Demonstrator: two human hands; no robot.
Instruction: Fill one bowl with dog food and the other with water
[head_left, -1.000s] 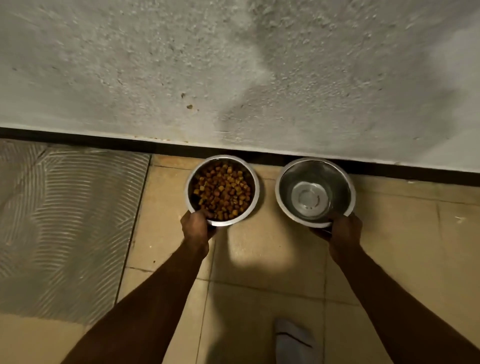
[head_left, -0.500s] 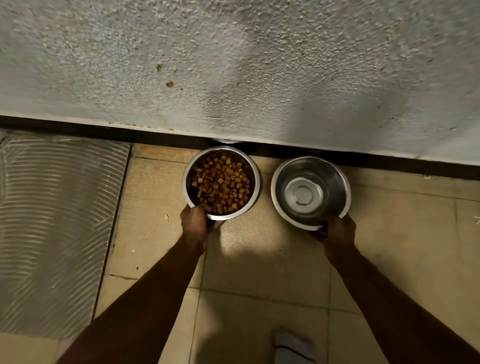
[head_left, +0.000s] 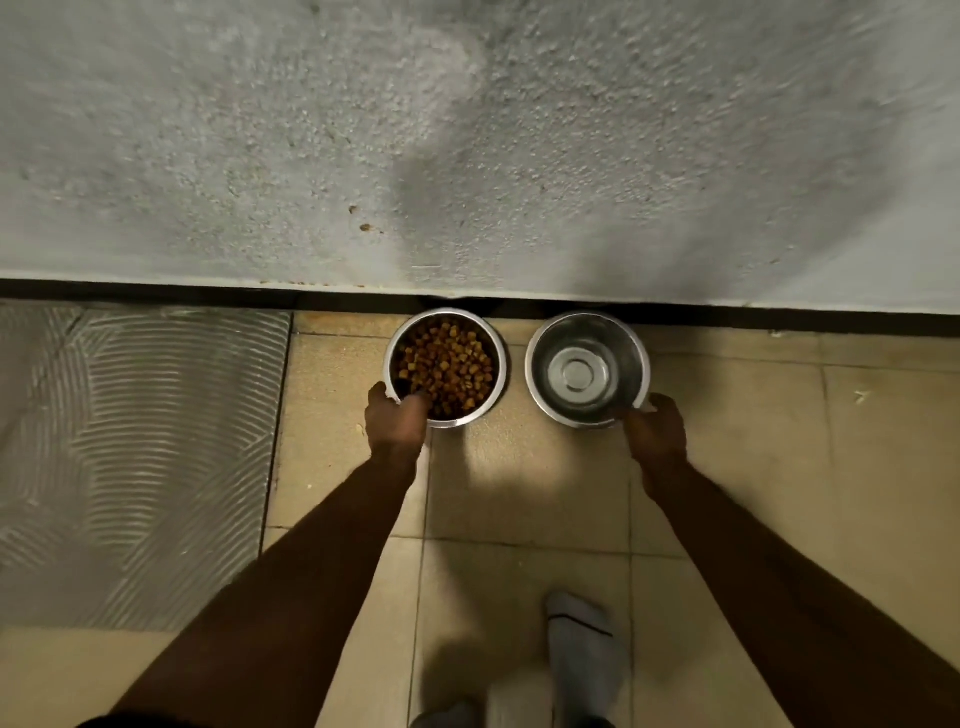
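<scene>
Two steel bowls stand side by side on the tiled floor, close to the wall. The left bowl (head_left: 396, 347) holds brown dog food (head_left: 445, 364) nearly to its rim. My left hand (head_left: 396, 420) grips its near rim, thumb inside over the kibble. The right bowl (head_left: 535, 364) shows a shiny bottom; I cannot tell whether it holds water. My right hand (head_left: 655, 430) holds the near right edge of that bowl.
A rough grey wall (head_left: 467, 145) with a dark baseboard runs just behind the bowls. A grey ribbed mat (head_left: 135, 447) covers the floor at left. My socked feet (head_left: 584, 649) stand on the beige tiles (head_left: 519, 493) below.
Both bowls have moved away from me toward the wall, with my hands still on their rims. They now sit right at the baseboard.
</scene>
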